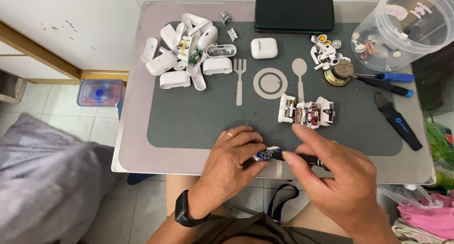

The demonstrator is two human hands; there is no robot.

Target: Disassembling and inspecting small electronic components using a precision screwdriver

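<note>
- Hands at work over a dark grey placemat (pixel 198 121): near its lower edge, the left hand (pixel 231 161) presses a small blue circuit board (pixel 263 154) flat against the table with curled fingers, pinching it in place.
- Right of that board, the right hand (pixel 331 178) grips a black-handled tool (pixel 302 159) between thumb and fingers, index finger stretched forward above it.
- Board's long axis runs roughly left to right along the placemat's lower edge; the tool lies on nearly the same line, tip pointing left into the board.
- Judged from the grip, steadiness matters most: keep the board pinned flat, the tool low, pressure light so the tip does not skid.
- Just above the right hand on the placemat sits an opened white case (pixel 307 112) with exposed electronics.
</note>
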